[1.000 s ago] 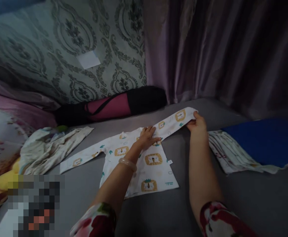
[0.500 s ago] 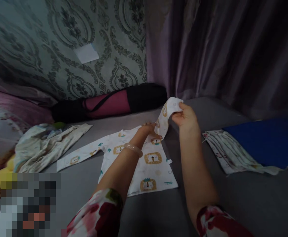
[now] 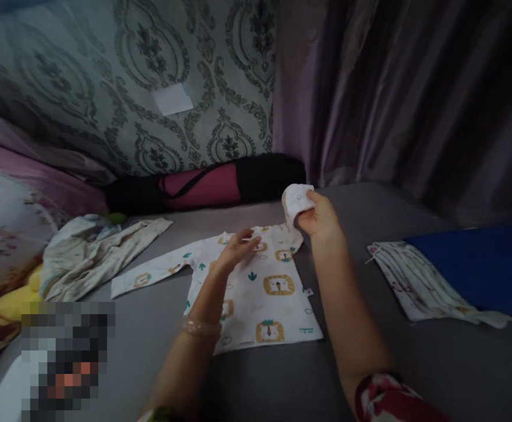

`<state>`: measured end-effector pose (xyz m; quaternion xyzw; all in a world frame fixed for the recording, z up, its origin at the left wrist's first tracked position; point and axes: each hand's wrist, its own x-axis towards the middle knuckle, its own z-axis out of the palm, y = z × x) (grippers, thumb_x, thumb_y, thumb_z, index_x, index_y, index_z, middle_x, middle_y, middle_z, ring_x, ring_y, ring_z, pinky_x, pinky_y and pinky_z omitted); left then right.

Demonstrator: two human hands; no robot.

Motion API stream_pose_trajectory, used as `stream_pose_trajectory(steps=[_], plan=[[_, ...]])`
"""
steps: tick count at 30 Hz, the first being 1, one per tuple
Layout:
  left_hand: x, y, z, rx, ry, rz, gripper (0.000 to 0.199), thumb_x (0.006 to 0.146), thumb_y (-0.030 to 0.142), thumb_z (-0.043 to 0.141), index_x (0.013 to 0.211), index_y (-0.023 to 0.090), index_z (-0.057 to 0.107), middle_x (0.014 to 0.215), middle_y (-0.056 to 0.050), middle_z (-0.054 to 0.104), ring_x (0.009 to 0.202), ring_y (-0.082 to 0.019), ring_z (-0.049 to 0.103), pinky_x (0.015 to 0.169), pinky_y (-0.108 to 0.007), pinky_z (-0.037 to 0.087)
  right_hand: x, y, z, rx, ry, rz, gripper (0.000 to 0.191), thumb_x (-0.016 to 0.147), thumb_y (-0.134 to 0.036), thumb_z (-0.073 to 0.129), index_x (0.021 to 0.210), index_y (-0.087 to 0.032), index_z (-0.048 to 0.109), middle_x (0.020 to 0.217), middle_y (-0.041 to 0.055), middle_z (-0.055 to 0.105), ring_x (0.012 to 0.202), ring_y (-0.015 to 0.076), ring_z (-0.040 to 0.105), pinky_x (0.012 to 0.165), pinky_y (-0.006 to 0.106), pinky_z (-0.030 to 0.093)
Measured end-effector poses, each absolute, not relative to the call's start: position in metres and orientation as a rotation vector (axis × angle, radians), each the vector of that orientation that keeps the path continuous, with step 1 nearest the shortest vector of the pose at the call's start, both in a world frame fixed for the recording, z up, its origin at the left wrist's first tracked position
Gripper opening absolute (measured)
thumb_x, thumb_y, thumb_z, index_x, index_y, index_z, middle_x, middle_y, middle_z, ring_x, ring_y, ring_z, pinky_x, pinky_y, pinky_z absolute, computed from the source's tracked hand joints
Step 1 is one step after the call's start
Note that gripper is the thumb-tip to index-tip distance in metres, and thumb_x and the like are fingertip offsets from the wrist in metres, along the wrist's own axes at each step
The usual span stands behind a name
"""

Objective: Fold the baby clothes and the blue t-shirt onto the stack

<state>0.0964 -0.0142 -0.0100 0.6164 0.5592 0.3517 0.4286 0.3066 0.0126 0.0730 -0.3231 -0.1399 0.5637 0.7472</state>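
Observation:
A small white shirt [image 3: 242,299] with lion faces and green leaves lies spread on the grey bed sheet. Its left sleeve stretches flat to the side, while the right sleeve [image 3: 297,199] is lifted and bent. My right hand [image 3: 320,217] pinches that sleeve's cuff between thumb and fingers. Over the upper chest of the shirt, just below the neckline, is my left hand [image 3: 238,249], fingers apart and holding nothing. Whether its fingertips touch the cloth I cannot tell.
Crumpled pale clothes [image 3: 102,252] lie at the left beside a yellow item [image 3: 16,302]. Folded striped cloth [image 3: 409,275] and a blue cloth [image 3: 480,264] are on the right. A long black and maroon bag [image 3: 207,184] rests against the patterned wall. Purple curtains [image 3: 348,88] hang behind.
My left hand has let go near the right shoulder and moved left over the chest. My right hand still grips the cuff, now slightly lower and further left. The view has shifted a little.

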Motion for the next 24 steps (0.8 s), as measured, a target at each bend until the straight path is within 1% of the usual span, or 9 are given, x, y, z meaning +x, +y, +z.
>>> stream_pose_trajectory(steps=[3, 6, 10, 12, 14, 16, 19, 21, 24], plan=[[0.067, -0.029, -0.011, 1.068, 1.335, 1.093, 0.034, 0.084, 0.041, 0.062, 0.102, 0.013, 0.057, 0.104, -0.013, 0.065, 0.084, -0.018, 0.068, 0.076, -0.030, 0.055, 0.276, 0.008, 0.075, -0.740, -0.289, 1.321, 0.015, 0.082, -0.013, 0.053, 0.094, -0.019, 0.059, 0.075, 0.0011, 0.068, 0.076, 0.0162, 0.067, 0.074, 0.033, 0.056], [0.051, -0.033, -0.016, 0.811, 1.266, 1.196, 0.034, 0.087, 0.044, 0.058, 0.098, 0.012, 0.053, 0.098, -0.014, 0.066, 0.081, -0.017, 0.069, 0.076, -0.029, 0.055, 0.238, -0.001, 0.067, -0.831, -0.394, 1.293, 0.007, 0.082, -0.018, 0.052, 0.086, -0.020, 0.057, 0.072, -0.0014, 0.066, 0.072, 0.0143, 0.064, 0.069, 0.028, 0.053], [0.043, -0.027, -0.018, 0.736, 1.197, 1.149, 0.054, 0.088, 0.065, 0.040, 0.099, 0.014, 0.052, 0.097, -0.018, 0.067, 0.085, -0.021, 0.069, 0.076, -0.033, 0.056, 0.188, -0.017, 0.037, -1.117, -0.729, 1.148, 0.014, 0.082, -0.034, 0.054, 0.086, -0.022, 0.060, 0.072, -0.0031, 0.064, 0.075, 0.0150, 0.062, 0.068, 0.025, 0.049], [0.043, -0.024, -0.017, 0.734, 1.169, 1.106, 0.065, 0.086, 0.073, 0.029, 0.099, 0.014, 0.052, 0.096, -0.018, 0.067, 0.084, -0.023, 0.069, 0.071, -0.034, 0.056, 0.171, -0.025, 0.022, -1.230, -0.963, 1.216, 0.020, 0.082, -0.041, 0.056, 0.083, -0.022, 0.062, 0.070, -0.0026, 0.064, 0.078, 0.0168, 0.061, 0.071, 0.026, 0.048], [0.044, -0.024, -0.015, 0.743, 1.159, 1.093, 0.069, 0.084, 0.076, 0.027, 0.101, 0.014, 0.053, 0.089, -0.015, 0.068, 0.078, -0.022, 0.069, 0.065, -0.033, 0.055, 0.165, -0.029, 0.013, -1.261, -1.162, 1.361, 0.026, 0.083, -0.045, 0.055, 0.076, -0.021, 0.064, 0.069, -0.0011, 0.064, 0.080, 0.0183, 0.061, 0.075, 0.028, 0.047], [0.045, -0.024, -0.015, 0.771, 1.189, 1.099, 0.061, 0.082, 0.070, 0.043, 0.105, 0.015, 0.053, 0.081, -0.009, 0.067, 0.069, -0.019, 0.067, 0.058, -0.030, 0.054, 0.171, -0.026, 0.012, -1.260, -1.213, 1.458, 0.030, 0.086, -0.045, 0.054, 0.071, -0.020, 0.064, 0.073, 0.0010, 0.066, 0.083, 0.0186, 0.061, 0.081, 0.031, 0.046], [0.046, -0.024, -0.019, 0.843, 1.317, 1.085, 0.050, 0.070, 0.042, 0.072, 0.110, 0.019, 0.053, 0.070, -0.001, 0.064, 0.056, -0.015, 0.061, 0.050, -0.025, 0.050, 0.205, -0.010, 0.022, -1.229, -1.034, 1.483, 0.027, 0.088, -0.041, 0.057, 0.074, -0.019, 0.064, 0.085, 0.0046, 0.068, 0.089, 0.0169, 0.062, 0.089, 0.033, 0.045], [0.045, -0.022, -0.024, 0.876, 1.388, 1.104, 0.048, 0.065, 0.027, 0.074, 0.108, 0.019, 0.054, 0.064, 0.002, 0.061, 0.051, -0.012, 0.057, 0.047, -0.023, 0.047, 0.237, 0.003, 0.030, -1.164, -0.883, 1.468, 0.026, 0.091, -0.038, 0.053, 0.077, -0.018, 0.064, 0.088, 0.0062, 0.068, 0.088, 0.0149, 0.063, 0.089, 0.031, 0.046], [0.041, -0.016, -0.031, 0.929, 1.438, 1.191, 0.038, 0.065, 0.023, 0.068, 0.101, 0.017, 0.059, 0.061, 0.003, 0.058, 0.049, -0.011, 0.055, 0.046, -0.021, 0.044, 0.283, 0.017, 0.037, -1.193, -0.695, 1.337, 0.029, 0.095, -0.027, 0.044, 0.075, -0.018, 0.062, 0.086, 0.0054, 0.069, 0.081, 0.0120, 0.065, 0.084, 0.027, 0.049]])
